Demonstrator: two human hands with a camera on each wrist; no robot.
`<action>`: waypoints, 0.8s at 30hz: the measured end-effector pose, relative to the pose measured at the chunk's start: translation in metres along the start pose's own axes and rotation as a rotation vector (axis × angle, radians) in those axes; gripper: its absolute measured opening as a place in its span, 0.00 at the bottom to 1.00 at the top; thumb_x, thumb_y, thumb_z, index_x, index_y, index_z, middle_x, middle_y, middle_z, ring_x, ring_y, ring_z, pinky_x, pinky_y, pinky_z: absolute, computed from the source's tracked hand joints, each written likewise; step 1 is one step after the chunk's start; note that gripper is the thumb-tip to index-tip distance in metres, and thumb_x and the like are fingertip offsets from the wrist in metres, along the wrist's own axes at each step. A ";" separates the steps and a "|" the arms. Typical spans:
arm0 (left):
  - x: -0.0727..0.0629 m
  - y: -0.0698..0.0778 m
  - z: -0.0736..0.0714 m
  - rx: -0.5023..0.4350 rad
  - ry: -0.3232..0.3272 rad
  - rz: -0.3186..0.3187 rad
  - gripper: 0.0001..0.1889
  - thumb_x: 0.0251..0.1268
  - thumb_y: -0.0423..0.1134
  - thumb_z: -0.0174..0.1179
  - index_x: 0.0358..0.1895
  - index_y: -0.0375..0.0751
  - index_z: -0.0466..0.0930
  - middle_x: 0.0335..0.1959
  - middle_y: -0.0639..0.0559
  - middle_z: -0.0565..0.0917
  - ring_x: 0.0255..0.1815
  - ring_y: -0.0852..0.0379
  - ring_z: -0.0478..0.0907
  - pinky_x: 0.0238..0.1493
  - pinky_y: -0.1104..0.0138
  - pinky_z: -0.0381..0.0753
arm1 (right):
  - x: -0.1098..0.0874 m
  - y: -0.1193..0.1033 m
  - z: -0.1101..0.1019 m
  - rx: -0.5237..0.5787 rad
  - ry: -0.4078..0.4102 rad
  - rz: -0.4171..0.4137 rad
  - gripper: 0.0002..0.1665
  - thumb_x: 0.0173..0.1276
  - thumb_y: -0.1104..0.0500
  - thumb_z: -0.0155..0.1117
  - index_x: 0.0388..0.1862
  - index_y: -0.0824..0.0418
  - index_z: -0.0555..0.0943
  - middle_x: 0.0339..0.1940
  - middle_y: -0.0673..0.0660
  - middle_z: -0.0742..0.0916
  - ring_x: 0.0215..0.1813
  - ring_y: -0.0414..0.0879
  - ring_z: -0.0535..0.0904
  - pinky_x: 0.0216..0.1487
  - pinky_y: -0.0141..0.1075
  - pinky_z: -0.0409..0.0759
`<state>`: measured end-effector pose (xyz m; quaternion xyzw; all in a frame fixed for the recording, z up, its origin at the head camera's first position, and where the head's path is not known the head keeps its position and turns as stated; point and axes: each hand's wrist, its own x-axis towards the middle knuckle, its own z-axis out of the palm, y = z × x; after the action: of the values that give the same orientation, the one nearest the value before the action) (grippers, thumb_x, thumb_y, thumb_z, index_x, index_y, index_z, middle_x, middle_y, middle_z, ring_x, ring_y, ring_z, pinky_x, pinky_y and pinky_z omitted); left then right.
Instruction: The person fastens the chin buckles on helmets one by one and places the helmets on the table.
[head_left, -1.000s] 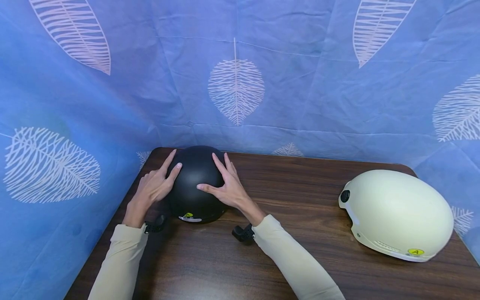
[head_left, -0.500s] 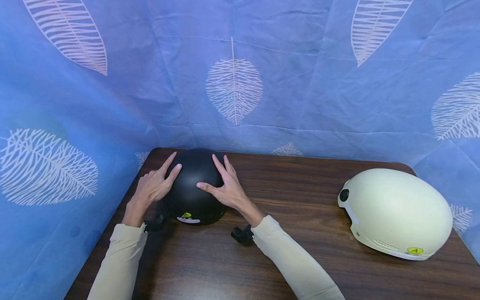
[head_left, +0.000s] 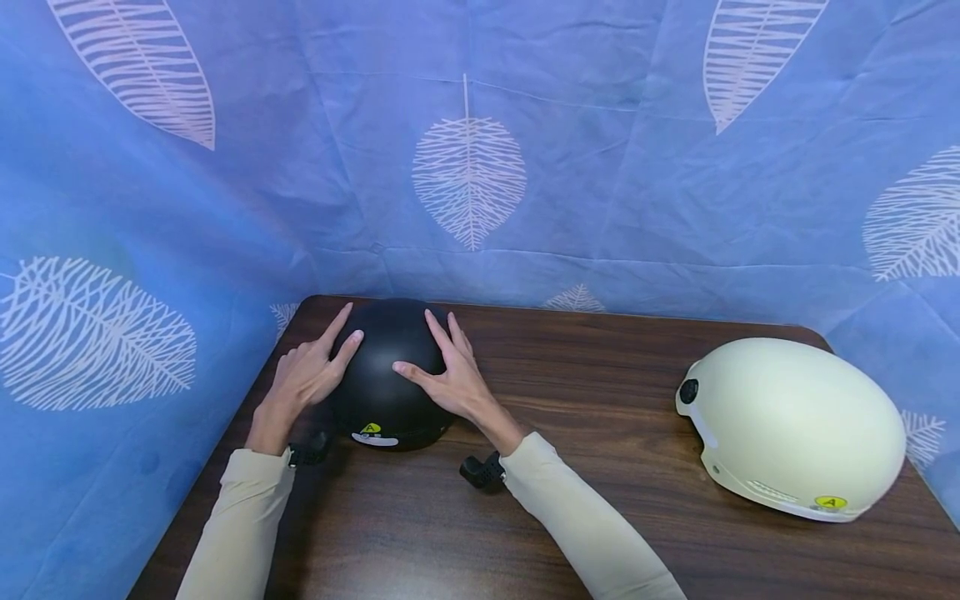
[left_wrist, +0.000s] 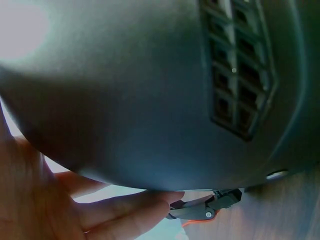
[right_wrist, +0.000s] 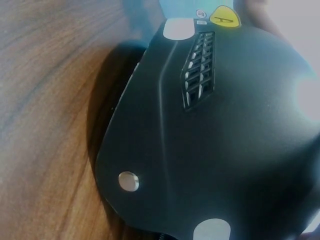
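A matte black helmet (head_left: 384, 392) sits dome up at the table's back left, its yellow label (head_left: 371, 428) toward me. My left hand (head_left: 309, 367) lies along its left side, thumb and index finger spread straight on the shell. On the opposite side, my right hand (head_left: 453, 379) rests with its thumb and fingers extended over the dome. In the left wrist view, fingers (left_wrist: 120, 215) reach along the shell, beside a dark strap buckle (left_wrist: 205, 207) with orange on it. The right wrist view shows a vent grille (right_wrist: 200, 70) and a round rivet (right_wrist: 128, 181); the right fingers are mostly hidden there.
A cream helmet (head_left: 795, 425) stands at the right of the dark wooden table (head_left: 585, 417). Blue leaf-print cloth (head_left: 600, 183) hangs behind and to the left of it. Dark wrist cameras (head_left: 482, 472) sit under both wrists.
The black helmet has settled slightly lower and nearer to me since a second ago, then stayed nearly still. Both hands keep almost the same place on it.
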<state>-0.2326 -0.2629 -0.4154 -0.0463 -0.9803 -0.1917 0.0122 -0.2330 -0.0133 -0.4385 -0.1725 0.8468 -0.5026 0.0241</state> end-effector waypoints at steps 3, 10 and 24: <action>0.000 0.000 0.000 -0.002 0.001 0.000 0.39 0.72 0.72 0.30 0.81 0.63 0.38 0.19 0.46 0.71 0.15 0.50 0.65 0.18 0.61 0.61 | 0.000 0.000 0.000 -0.001 0.004 -0.002 0.59 0.56 0.21 0.60 0.81 0.34 0.48 0.83 0.54 0.45 0.81 0.65 0.38 0.67 0.74 0.48; 0.000 0.001 0.000 0.004 0.002 -0.005 0.39 0.72 0.72 0.29 0.81 0.63 0.38 0.19 0.46 0.71 0.14 0.50 0.64 0.17 0.61 0.60 | -0.002 -0.001 0.000 -0.008 0.005 0.000 0.59 0.56 0.20 0.59 0.81 0.34 0.47 0.83 0.54 0.45 0.81 0.65 0.39 0.67 0.74 0.48; -0.002 0.003 -0.002 0.028 0.000 -0.024 0.40 0.71 0.73 0.29 0.81 0.62 0.39 0.20 0.45 0.71 0.15 0.50 0.64 0.19 0.61 0.61 | -0.002 -0.002 0.000 -0.007 0.010 0.020 0.58 0.57 0.22 0.60 0.81 0.33 0.47 0.83 0.55 0.45 0.81 0.65 0.39 0.67 0.74 0.48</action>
<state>-0.2307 -0.2616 -0.4122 -0.0342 -0.9834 -0.1781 0.0104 -0.2301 -0.0132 -0.4367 -0.1616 0.8504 -0.5002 0.0240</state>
